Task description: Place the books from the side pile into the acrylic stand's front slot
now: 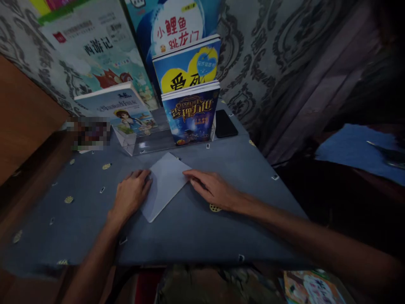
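In front of you, the table [196, 242] with its dark blue-grey printed cloth fills the middle and lower part of the frame. Behind it, the patterned wall [262, 46] spans the top. Of the books, the tall pale one with a green top edge [91, 55] stands at the upper left, and a blue one [177, 23] stands at the top centre. In front of that are a book with a yellow heart [186, 69] and, nearest you, a dark blue one [193, 116]. A book with a straw-hatted figure [123, 110] leans left of centre.

Your pale sheet of paper [167, 181] lies flat on the cloth at the centre of the frame, turned cornerwise to you. Your left hand [131, 192] is at its left edge, fingers bent and close together; you cannot tell from here whether they grip it. Your right hand [211, 188] has its index fingertip on the right corner, thumb narrowly apart below; whether it pinches the paper, you cannot tell either. A black phone-like slab [226, 124] lies right of the dark blue book.
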`<action>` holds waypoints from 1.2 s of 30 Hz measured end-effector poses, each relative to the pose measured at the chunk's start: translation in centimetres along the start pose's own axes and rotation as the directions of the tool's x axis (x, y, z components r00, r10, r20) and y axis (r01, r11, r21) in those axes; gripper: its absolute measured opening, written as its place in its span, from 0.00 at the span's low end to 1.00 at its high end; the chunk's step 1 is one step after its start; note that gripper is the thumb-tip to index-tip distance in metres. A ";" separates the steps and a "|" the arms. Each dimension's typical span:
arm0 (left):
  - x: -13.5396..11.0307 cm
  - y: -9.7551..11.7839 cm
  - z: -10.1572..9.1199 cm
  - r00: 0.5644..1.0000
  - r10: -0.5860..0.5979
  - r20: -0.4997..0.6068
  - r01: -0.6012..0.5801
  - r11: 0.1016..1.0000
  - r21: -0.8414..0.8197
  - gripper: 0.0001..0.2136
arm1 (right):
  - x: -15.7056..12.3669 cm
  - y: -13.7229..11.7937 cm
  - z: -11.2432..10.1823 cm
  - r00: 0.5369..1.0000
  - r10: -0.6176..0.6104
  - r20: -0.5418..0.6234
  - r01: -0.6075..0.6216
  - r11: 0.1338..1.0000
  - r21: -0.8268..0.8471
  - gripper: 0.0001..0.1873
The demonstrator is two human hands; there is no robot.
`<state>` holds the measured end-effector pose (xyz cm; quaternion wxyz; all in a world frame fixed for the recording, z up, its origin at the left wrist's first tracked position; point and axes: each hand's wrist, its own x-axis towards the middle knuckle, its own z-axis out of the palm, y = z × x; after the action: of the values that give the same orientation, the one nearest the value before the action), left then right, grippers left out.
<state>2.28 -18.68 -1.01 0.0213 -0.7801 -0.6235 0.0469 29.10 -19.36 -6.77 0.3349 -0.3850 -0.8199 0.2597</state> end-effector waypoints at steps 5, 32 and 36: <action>-0.2 0.8 0.6 1.000 0.021 0.002 -0.021 0.993 -0.115 0.18 | 3.2 3.1 0.7 1.000 -0.012 -0.005 0.012 0.998 -0.059 0.19; -1.5 4.5 2.1 0.640 0.668 -0.380 -0.725 0.688 -0.011 0.11 | 2.4 2.1 0.3 0.997 -0.059 0.051 0.063 0.994 -0.092 0.21; -1.6 4.6 2.0 0.638 0.669 -0.381 -0.722 0.692 0.004 0.12 | 2.3 2.2 0.2 0.992 -0.061 0.108 0.075 0.989 -0.129 0.30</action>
<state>6.21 -21.26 -3.32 0.0548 -0.9540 -0.2615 -0.1360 28.86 -16.32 -7.56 0.2743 -0.3641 -0.8643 0.2128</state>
